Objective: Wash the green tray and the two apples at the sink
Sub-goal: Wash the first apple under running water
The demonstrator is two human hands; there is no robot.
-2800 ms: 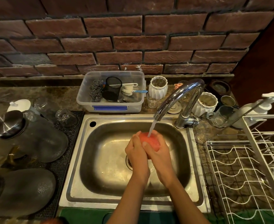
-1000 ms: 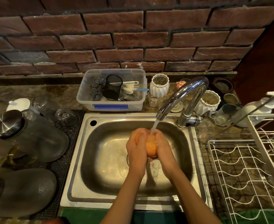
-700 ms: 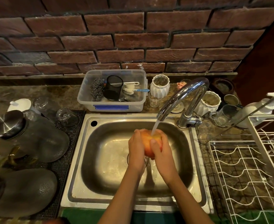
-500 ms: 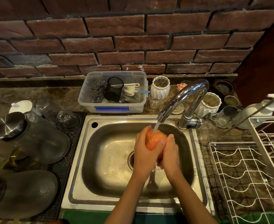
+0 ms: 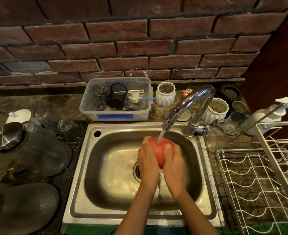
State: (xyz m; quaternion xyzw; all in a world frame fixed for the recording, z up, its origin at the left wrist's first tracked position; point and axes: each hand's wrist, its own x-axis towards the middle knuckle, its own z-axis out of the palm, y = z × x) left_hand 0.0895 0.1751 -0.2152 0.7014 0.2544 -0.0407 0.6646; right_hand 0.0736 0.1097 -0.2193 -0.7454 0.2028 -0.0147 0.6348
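While water runs from the tap (image 5: pixel 189 106), a red apple (image 5: pixel 158 150) is held over the sink (image 5: pixel 106 167) in the middle of the frame, wrapped by the left hand (image 5: pixel 147 160) and right hand (image 5: pixel 173 160), both curled around it.

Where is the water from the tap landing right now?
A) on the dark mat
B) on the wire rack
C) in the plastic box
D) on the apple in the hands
D: the stream from the faucet hits the apple, gripped by the left hand and right hand.
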